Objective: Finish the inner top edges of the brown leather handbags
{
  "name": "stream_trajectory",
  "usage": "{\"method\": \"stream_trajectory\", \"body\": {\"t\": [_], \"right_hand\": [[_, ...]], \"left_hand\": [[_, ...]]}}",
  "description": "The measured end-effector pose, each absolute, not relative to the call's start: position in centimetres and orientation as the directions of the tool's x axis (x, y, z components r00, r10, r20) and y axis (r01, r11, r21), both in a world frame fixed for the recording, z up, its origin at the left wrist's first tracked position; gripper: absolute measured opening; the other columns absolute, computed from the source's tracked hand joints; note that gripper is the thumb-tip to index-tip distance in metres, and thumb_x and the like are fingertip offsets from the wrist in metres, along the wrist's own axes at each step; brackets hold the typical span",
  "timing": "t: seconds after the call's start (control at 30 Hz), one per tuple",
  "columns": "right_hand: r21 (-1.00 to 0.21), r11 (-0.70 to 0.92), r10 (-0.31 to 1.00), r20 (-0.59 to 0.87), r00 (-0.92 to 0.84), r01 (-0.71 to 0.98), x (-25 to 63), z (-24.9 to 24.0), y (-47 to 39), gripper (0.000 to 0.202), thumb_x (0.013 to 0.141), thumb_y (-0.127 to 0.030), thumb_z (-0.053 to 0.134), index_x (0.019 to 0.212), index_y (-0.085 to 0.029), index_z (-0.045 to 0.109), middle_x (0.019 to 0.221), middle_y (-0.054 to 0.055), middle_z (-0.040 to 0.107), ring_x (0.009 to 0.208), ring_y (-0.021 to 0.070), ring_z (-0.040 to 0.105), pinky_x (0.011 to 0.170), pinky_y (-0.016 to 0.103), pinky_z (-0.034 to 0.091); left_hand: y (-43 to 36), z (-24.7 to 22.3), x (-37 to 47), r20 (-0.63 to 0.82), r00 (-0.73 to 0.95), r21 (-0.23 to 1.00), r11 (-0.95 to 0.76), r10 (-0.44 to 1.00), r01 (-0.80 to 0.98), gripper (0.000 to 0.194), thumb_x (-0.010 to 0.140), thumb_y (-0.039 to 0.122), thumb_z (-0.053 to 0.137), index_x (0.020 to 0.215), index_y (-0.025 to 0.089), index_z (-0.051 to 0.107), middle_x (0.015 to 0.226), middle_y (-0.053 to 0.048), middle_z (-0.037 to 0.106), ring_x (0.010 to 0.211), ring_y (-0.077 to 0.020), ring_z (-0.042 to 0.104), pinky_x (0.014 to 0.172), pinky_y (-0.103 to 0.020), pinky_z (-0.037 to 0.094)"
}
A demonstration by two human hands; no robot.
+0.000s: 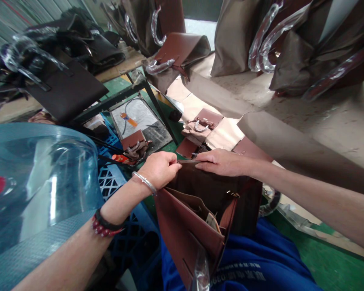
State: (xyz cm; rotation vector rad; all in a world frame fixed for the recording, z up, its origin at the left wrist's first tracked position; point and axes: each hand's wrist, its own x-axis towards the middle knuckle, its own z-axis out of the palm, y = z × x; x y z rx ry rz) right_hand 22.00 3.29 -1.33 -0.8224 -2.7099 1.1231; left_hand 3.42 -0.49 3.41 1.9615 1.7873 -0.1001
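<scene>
A reddish-brown handbag (189,226) lies open across a lap covered in blue cloth (245,266). Its dark inside and a pocket panel are showing. My left hand (162,169) is closed in a pinch on the bag's far top edge. On the same edge, a little to the right, my right hand (215,161) has its fingers and thumb pressed together over the material. Clear plastic (201,268) wraps a handle at the bag's near side. Gold-coloured hardware (233,194) shows at the right of the opening.
A big blue water jug (42,173) stands close on the left, beside blue plastic crates (139,230). Dark bags (69,81) lie on a table behind it. More brown bags (236,36) with plastic-wrapped handles fill the right-hand worktop (321,125). An orange bottle (128,119) lies on a low board.
</scene>
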Motion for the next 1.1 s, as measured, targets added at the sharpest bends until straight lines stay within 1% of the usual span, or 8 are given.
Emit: {"method": "stream_trajectory", "body": {"t": [0.13,0.23,0.3,0.37,0.47,0.57,0.83,1.1], "right_hand": [[-0.676,0.581,0.525,-0.114,-0.843,0.453,21.98,-1.60,3.29,0.022,0.086,-0.028,0.038,0.077,-0.014,0.053,0.067,0.001,0.052,0.061,0.0108,0.047,0.056,0.021,0.032],[-0.680,0.579,0.523,-0.114,-0.845,0.450,21.94,-1.49,3.24,0.021,0.086,-0.027,0.038,0.076,-0.014,0.052,0.067,0.001,0.052,0.061,0.0105,0.047,0.056,0.021,0.032],[-0.682,0.578,0.519,-0.115,-0.847,0.447,21.91,-1.28,3.18,0.021,0.085,-0.027,0.038,0.076,-0.014,0.052,0.066,0.000,0.051,0.060,0.0101,0.046,0.055,0.020,0.031],[-0.686,0.585,0.505,-0.110,-0.856,0.433,21.90,-1.07,3.11,0.022,0.086,-0.027,0.038,0.075,-0.014,0.052,0.064,0.000,0.050,0.059,0.0096,0.045,0.054,0.020,0.030],[-0.698,0.593,0.482,-0.093,-0.871,0.402,21.93,-0.92,3.00,0.023,0.086,-0.028,0.037,0.074,-0.014,0.051,0.061,-0.001,0.048,0.056,0.0090,0.044,0.053,0.020,0.029],[-0.704,0.587,0.481,-0.094,-0.871,0.400,22.01,-0.93,2.94,0.024,0.085,-0.028,0.037,0.072,-0.014,0.051,0.060,-0.001,0.048,0.056,0.0089,0.044,0.053,0.020,0.029],[-0.718,0.565,0.484,-0.112,-0.868,0.407,21.95,-0.92,3.04,0.024,0.085,-0.028,0.036,0.077,-0.013,0.053,0.067,0.001,0.053,0.061,0.0108,0.047,0.056,0.022,0.032],[-0.712,0.565,0.485,-0.122,-0.866,0.417,22.05,-1.02,2.92,0.024,0.085,-0.029,0.036,0.074,-0.015,0.052,0.064,0.000,0.051,0.058,0.0102,0.044,0.055,0.022,0.030]], "left_hand": [[-0.88,3.65,3.41,-0.405,0.256,0.287,-0.144,0.878,0.947,0.022,0.071,0.031,0.047,0.052,0.018,0.048,0.056,0.002,0.051,0.059,-0.0132,0.047,0.056,-0.023,0.032],[-0.86,3.75,3.35,-0.425,0.294,0.272,-0.189,0.856,0.944,0.022,0.071,0.030,0.047,0.053,0.017,0.049,0.064,0.000,0.054,0.065,-0.0143,0.050,0.061,-0.024,0.034],[-0.65,3.75,3.29,-0.449,0.286,0.268,-0.177,0.847,0.947,0.023,0.071,0.031,0.047,0.052,0.017,0.048,0.061,0.000,0.053,0.063,-0.0143,0.049,0.060,-0.024,0.034],[-0.38,3.73,3.24,-0.469,0.254,0.264,-0.141,0.846,0.954,0.024,0.071,0.031,0.047,0.051,0.017,0.048,0.055,0.001,0.050,0.058,-0.0138,0.048,0.055,-0.024,0.032],[-0.11,3.73,3.24,-0.459,0.200,0.266,-0.081,0.866,0.960,0.025,0.070,0.030,0.048,0.048,0.017,0.046,0.048,0.002,0.045,0.051,-0.0124,0.043,0.050,-0.024,0.028],[-0.05,3.70,3.23,-0.440,0.162,0.279,-0.037,0.883,0.960,0.026,0.068,0.030,0.051,0.046,0.016,0.045,0.046,0.003,0.043,0.048,-0.0113,0.041,0.049,-0.024,0.027],[-0.05,3.50,3.00,-0.415,0.177,0.367,-0.013,0.892,0.930,0.027,0.068,0.030,0.051,0.046,0.016,0.044,0.044,0.004,0.040,0.047,-0.0102,0.038,0.047,-0.023,0.026],[0.00,3.25,3.06,-0.393,0.138,0.338,0.003,0.909,0.941,0.026,0.067,0.032,0.052,0.046,0.016,0.048,0.044,0.003,0.045,0.046,-0.0111,0.042,0.047,-0.023,0.027]]}}
